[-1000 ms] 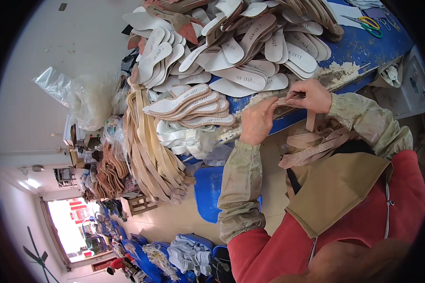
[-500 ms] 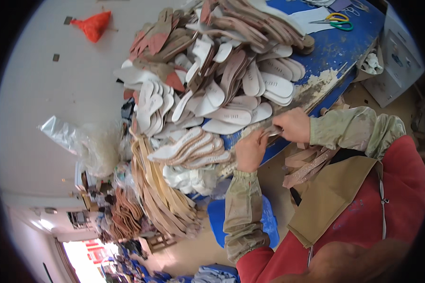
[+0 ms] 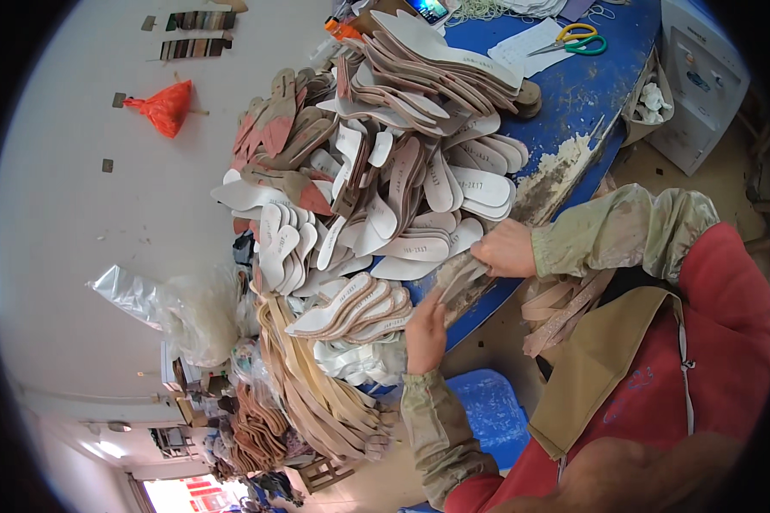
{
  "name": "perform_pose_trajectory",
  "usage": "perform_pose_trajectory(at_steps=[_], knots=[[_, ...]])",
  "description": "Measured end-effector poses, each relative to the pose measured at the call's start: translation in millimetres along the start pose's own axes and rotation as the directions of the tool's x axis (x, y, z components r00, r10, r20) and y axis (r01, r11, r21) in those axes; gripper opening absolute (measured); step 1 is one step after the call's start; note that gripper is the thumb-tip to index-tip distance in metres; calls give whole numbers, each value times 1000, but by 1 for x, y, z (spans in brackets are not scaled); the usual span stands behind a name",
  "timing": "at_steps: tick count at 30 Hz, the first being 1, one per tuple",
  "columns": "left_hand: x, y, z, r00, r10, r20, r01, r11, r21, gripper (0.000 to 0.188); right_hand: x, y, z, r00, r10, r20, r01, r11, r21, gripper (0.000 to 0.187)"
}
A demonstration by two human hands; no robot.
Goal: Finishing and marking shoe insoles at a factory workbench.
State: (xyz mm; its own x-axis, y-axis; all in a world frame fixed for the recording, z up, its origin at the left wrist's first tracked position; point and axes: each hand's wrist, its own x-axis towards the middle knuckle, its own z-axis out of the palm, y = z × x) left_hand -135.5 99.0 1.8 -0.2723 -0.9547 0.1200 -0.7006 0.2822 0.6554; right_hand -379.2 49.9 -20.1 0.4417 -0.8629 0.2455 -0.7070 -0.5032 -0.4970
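Observation:
Over the worn edge of the blue table, my right hand [image 3: 506, 248] pinches one end of a narrow, pale insole-like piece [image 3: 460, 279]. My left hand [image 3: 425, 335] has its fingers closed on the other end, nearest the table's corner. Fingers cover both ends, so its full outline is hidden. Beside my left hand lies a small stack of white insoles with tan edges [image 3: 351, 308]. Beyond both hands, white and brown insoles [image 3: 415, 248] are heaped in overlapping bundles.
Long beige strips [image 3: 304, 368] hang off the table's left end. Yellow-and-green-handled scissors [image 3: 573, 41] lie on paper at the far right. Clear plastic bags [image 3: 198, 316] bulge at the left. A blue bin [image 3: 488, 419] stands below the table, and pinkish strips [image 3: 565, 312] rest near my lap.
My hands have moved apart, and more of the pale piece shows between them. My left hand has shifted left and nearer to me. The whole view has also shifted.

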Motion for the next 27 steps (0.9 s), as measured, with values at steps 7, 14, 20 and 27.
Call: perform_pose_trajectory(at_steps=[7,14,20,27], knots=[[50,31,32,918,-172,-357,-141,700,-700,34,38,-18,-27,970,-21,-244,181,730,659,16],[85,14,100,961,-161,-224,-147,388,-910,29,25,23,4,977,200,-78,-18,437,899,17],[86,18,115,921,-287,-265,-99,484,-869,23,9,43,2,974,175,-144,-23,707,707,14],[76,19,122,961,-110,-254,-166,506,-847,24,-7,44,13,975,59,-215,68,839,540,16]])
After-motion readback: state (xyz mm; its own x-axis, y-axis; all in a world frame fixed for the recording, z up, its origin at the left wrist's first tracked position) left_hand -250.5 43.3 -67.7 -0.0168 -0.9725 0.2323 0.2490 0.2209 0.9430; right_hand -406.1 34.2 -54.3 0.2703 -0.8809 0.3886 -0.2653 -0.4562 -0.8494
